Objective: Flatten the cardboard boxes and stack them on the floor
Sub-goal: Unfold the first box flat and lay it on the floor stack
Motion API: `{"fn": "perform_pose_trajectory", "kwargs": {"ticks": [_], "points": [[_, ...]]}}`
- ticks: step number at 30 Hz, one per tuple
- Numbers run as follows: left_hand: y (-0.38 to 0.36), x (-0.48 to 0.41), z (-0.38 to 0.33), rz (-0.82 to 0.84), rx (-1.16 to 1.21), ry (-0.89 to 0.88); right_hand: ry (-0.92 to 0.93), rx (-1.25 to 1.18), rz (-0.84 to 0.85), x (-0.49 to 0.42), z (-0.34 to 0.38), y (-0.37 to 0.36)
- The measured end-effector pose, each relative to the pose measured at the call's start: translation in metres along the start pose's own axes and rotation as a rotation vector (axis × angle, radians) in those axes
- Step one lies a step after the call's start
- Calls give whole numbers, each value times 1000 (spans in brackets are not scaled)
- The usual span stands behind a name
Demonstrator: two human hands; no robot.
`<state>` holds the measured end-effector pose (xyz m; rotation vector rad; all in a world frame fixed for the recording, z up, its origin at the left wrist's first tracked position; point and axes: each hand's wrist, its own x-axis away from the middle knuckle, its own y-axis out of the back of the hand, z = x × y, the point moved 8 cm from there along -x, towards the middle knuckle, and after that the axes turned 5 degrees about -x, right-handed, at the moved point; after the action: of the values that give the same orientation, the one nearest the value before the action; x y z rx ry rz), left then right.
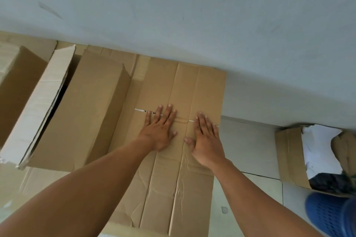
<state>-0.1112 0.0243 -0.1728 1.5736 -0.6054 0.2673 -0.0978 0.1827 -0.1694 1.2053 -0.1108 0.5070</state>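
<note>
Head view, looking down at the foot of a wall [173, 5]. A flattened box [183, 82] lies on the floor [250, 150], its far edge against the wall and its creased panels running toward the viewer. The left hand [159, 131] and the right hand [206, 140] rest side by side, palms down, on the middle of this sheet. The fingers [169, 113] are straight and slightly spread; they press on the cardboard and grip nothing. A strip of tape [142, 110] crosses the sheet under the fingertips.

Progress: this one box is collapsed and appears to be in its final pressing. Just to its left a long box [92, 111] lies on its side, not yet flattened, with one pale flap standing open. A second box [17, 86] at the far left edge also keeps its full shape. Flat cardboard [38, 183] shows beneath and beyond these boxes. It may be sheets already stacked, though the overlap is too hidden to be sure.

At right, well apart from the hands, an open box [289, 156] holds white paper [319, 150] and sits near a blue basket [331, 213]. Whether it belongs to the task cannot be told. At least two boxes therefore remain to be flattened and stacked.
</note>
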Motion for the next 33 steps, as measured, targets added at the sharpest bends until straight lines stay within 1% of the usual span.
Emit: {"fn": "perform_pose_trajectory", "kwargs": {"ticks": [1,3,5,7,8,10,13,17,19,22,25,29,33], "points": [[3,3,4,5,12,13,-11,-21,-8,2,-1,5],[7,16,20,-30,78,124,-100,-83,-80,12,-12,18],[3,38,40,-94,180,283,-293,-221,-139,29,-30,24],[-8,63,53,-137,318,426,-479,-419,-133,47,-42,20],[-13,74,57,-156,420,491,-534,-491,-114,53,-44,15],[-19,89,62,-193,579,572,-584,-569,-79,62,-41,8],[-11,96,63,-229,628,595,-629,-656,-72,71,-39,3],[-5,101,74,-166,735,691,-621,-798,-140,75,-44,7],[-3,106,79,-172,811,747,-616,-856,-174,79,-49,9],[-2,113,75,-174,997,733,-613,-911,-213,88,-52,13],[-6,122,68,-144,1085,645,-600,-945,-261,100,-49,16],[-10,139,58,-102,1105,514,-594,-988,-331,123,-35,22],[-8,159,56,-73,996,394,-561,-1014,-420,154,-19,36]]}}
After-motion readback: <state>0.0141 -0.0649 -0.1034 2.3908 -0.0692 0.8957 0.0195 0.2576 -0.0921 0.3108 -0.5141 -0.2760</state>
